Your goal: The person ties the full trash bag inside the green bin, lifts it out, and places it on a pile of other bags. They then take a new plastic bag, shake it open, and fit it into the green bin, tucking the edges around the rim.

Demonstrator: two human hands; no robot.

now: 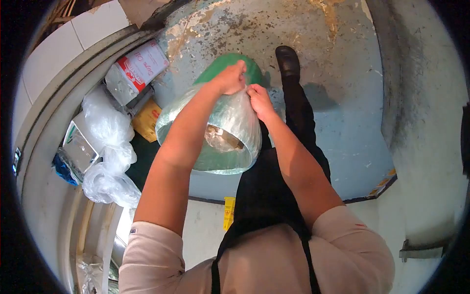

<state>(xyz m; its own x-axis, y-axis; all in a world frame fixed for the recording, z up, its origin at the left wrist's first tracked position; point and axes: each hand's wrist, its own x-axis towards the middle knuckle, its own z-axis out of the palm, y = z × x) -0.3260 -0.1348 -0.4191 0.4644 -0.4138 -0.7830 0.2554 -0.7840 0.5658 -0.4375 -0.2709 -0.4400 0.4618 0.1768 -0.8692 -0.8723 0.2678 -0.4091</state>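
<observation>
Between my arms is a green bin (252,68) lined with a clear plastic bag (186,100). The bag spreads over the bin's rim, and crumpled brown and clear waste (223,137) shows inside. At the far right of the opening, my left hand (231,78) is closed, its fingers at the edge of the gathered film. Just beside it, my right hand (259,100) pinches a bunched part of the same bag. The two hands are close together. My left forearm covers part of the bag and the opening.
To the left stand a white and red carton (142,68), a yellow-brown box (146,120) and loose clear plastic bags (107,127). A yellow sign (228,213) is behind the bin. My shoe (287,60) rests on the worn blue-grey floor (347,147), with walls curving around it.
</observation>
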